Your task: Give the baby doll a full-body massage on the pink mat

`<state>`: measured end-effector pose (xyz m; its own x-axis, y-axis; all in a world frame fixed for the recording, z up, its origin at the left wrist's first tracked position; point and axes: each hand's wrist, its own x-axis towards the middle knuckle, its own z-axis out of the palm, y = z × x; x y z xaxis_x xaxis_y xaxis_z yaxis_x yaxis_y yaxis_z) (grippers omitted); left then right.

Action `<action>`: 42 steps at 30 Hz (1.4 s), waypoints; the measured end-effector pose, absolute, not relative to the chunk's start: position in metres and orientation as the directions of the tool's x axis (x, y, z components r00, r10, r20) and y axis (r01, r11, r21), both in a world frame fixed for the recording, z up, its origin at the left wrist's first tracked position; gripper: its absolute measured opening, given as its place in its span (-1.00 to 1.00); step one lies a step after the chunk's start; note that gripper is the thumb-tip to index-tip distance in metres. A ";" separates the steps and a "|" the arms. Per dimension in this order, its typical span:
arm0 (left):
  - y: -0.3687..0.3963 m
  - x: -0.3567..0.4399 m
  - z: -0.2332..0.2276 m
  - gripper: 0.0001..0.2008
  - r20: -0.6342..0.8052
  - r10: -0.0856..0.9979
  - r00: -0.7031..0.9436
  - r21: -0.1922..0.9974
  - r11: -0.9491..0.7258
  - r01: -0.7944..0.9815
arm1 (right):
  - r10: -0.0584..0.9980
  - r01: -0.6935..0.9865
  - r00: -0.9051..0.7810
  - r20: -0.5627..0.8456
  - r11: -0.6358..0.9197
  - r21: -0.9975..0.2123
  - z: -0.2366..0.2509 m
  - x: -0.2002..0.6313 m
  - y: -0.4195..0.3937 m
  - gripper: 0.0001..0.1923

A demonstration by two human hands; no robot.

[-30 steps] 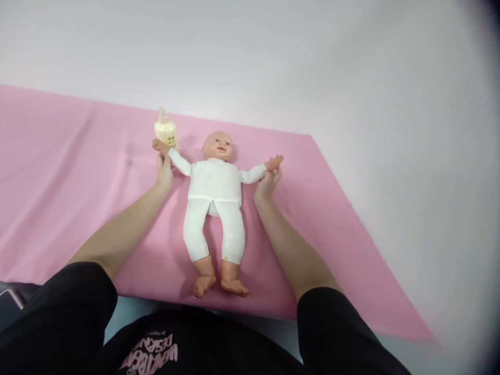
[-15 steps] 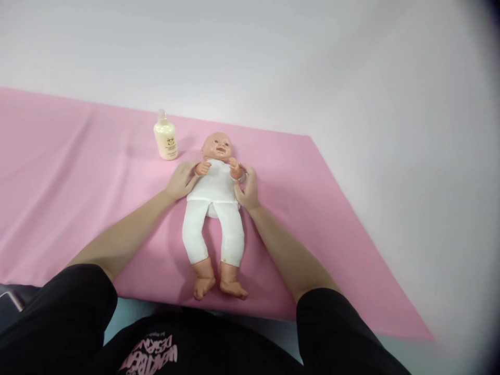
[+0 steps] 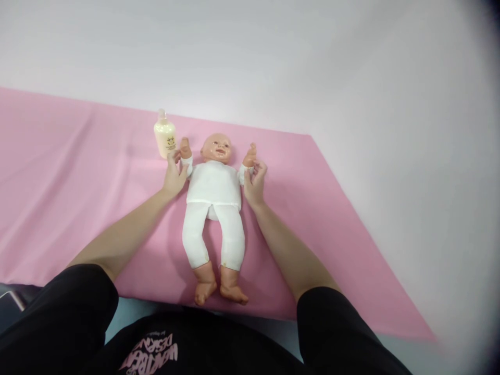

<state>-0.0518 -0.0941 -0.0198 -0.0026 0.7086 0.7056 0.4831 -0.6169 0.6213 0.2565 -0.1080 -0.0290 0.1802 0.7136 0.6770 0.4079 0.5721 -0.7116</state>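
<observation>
Pink cloth [image 3: 312,192] beneath a doll [image 3: 214,185], left hand [image 3: 174,177] and right hand [image 3: 254,188] in grip on its arms [image 3: 188,164]

Left hand [image 3: 174,177] and right hand [image 3: 255,185] hold a doll [image 3: 213,183] by its arms [image 3: 188,164].

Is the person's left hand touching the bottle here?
Cannot tell. In the head view, the left hand overlaps the lower edge of the bottle, but this single angle does not show whether it meets the bottle or only passes in front.
</observation>
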 end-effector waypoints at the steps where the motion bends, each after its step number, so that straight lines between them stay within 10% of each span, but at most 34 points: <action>1: -0.091 -0.053 -0.022 -0.31 0.696 0.718 0.004 0.629 -0.612 0.480 | 0.730 0.410 0.182 0.659 0.552 -0.726 -0.028 0.258 -0.107 -0.50; 20: -0.086 -0.053 -0.015 -0.35 0.249 0.968 -0.041 0.615 -0.125 0.778 | 0.899 0.425 0.022 0.437 0.387 -0.818 -0.031 0.269 -0.092 -0.32; 27: -0.082 -0.055 -0.024 -0.28 0.437 0.899 0.034 0.786 -0.400 0.471 | 0.861 0.402 0.178 0.477 0.379 -0.833 -0.040 0.269 -0.091 -0.39; 34: -0.102 -0.045 -0.012 -0.10 0.687 0.718 0.110 0.599 -0.646 0.474 | 0.716 0.408 0.137 0.684 0.589 -0.698 -0.030 0.256 -0.111 -0.25; 42: -0.108 -0.042 -0.010 -0.20 0.644 0.664 0.379 0.451 -0.730 0.514 | 0.667 0.447 -0.111 0.737 0.695 -0.563 -0.032 0.251 -0.117 -0.28</action>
<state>-0.0417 -0.1081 -0.0096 0.3788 0.6643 0.6444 0.5135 -0.7301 0.4508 0.2506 -0.1168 -0.0321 -0.1107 0.6673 0.7365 0.4467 0.6954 -0.5629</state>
